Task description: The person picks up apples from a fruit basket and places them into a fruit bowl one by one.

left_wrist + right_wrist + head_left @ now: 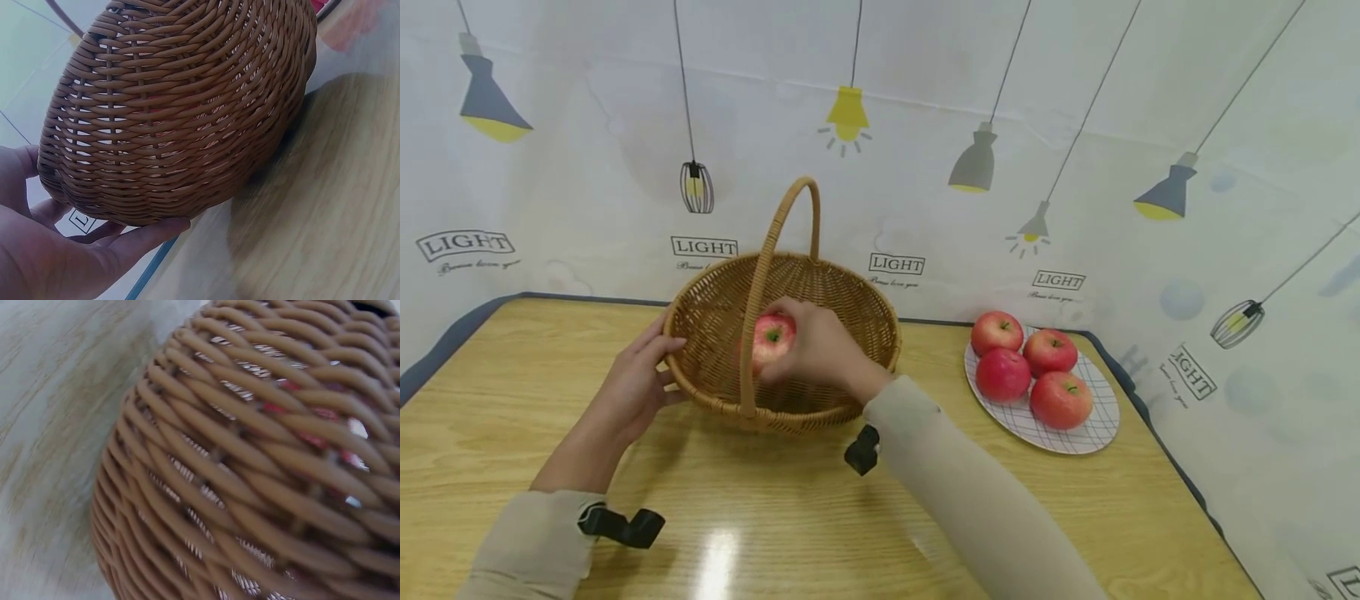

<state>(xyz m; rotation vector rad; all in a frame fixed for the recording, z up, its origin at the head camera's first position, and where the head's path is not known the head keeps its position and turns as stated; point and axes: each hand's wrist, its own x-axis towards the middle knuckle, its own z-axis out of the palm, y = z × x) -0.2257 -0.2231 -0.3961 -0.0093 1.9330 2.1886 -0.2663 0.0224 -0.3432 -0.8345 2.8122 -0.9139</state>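
Observation:
A brown wicker basket (pixel 857 312) with a tall arched handle (pixel 763 275) stands on the table, tipped so its mouth shows. My left hand (pixel 636 383) grips the left rim, thumb over the edge and fingers along the outside, as the left wrist view also shows against the weave (pixel 175 112). Inside the basket, my right hand (pixel 823 346) holds a red apple (pixel 773 335) from its right side. The handle crosses in front of part of that apple. From the right wrist, only the basket's outer wall (pixel 187 462) appears, with red glimpsed through gaps; that hand is hidden there.
Several red apples (pixel 1061 400) sit on a white checked plate (pixel 1101 408) at the right of the wooden table (pixel 790 517). Behind the table hangs a pale cloth (pixel 910 167) printed with lamps. Each wrist carries a black camera mount (pixel 622 527).

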